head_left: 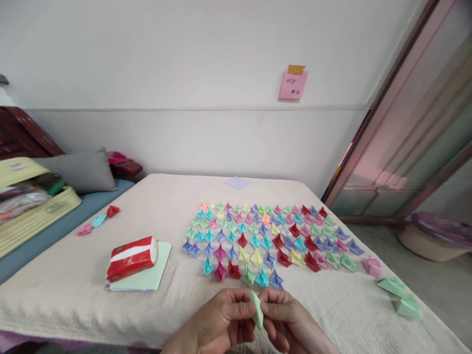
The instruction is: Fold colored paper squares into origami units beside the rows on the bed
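One green paper piece (pixel 257 310), narrow and folded, is held over the near centre of the tabletop (pixel 155 211) in the head view. Left hand (pixel 221 317): grip closed, thumb and fingers pinching the left side of the piece. Right hand (pixel 291 317): grip closed, thumb and fingers pinching the right side.

Step in hand, judged from the pose: shaping of the folded piece by both hands. The next move appears to call for light, even finger pressure, since thin paper can crease or tear; fine fold detail is too small to tell.

Clearance: rows of folded paper shapes (pixel 257 257) stand just beyond the fingertips, so forward room is tight. Open cloth-covered surface extends left as far as the red-and-white packet (pixel 131 259), which lies on a pale green paper stack (pixel 163 268). At right, bare surface separates the right hand from two loose green pieces (pixel 408 307) near the right edge, where contact could push them off. The near edge shows at left; the forearms partly hide it at centre.
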A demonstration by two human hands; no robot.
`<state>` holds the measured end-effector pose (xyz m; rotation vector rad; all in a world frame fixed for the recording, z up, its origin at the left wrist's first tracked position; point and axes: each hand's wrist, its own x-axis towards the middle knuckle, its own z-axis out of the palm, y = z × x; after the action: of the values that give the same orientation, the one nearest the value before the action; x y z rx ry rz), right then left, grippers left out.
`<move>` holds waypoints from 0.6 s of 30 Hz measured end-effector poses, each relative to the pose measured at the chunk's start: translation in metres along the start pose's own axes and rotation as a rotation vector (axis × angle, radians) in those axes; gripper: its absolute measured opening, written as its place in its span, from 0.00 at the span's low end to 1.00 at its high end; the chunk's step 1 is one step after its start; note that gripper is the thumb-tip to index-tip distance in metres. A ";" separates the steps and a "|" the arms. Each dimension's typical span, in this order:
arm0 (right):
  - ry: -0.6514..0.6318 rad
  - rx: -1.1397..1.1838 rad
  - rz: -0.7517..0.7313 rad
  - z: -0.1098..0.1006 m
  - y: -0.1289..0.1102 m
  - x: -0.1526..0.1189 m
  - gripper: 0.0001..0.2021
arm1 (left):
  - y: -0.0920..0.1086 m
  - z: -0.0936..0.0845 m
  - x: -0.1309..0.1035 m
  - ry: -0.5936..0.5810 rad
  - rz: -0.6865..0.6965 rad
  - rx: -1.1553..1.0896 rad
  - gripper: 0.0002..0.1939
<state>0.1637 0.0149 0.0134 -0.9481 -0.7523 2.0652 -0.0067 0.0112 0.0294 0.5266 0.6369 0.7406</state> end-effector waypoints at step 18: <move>0.175 -0.287 -0.321 0.007 0.001 0.002 0.12 | -0.008 -0.001 0.011 0.243 0.510 0.554 0.11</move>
<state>0.1566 0.0143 0.0162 -1.0699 -1.0502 1.6027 0.0027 0.0146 0.0193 1.1472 0.9587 1.1237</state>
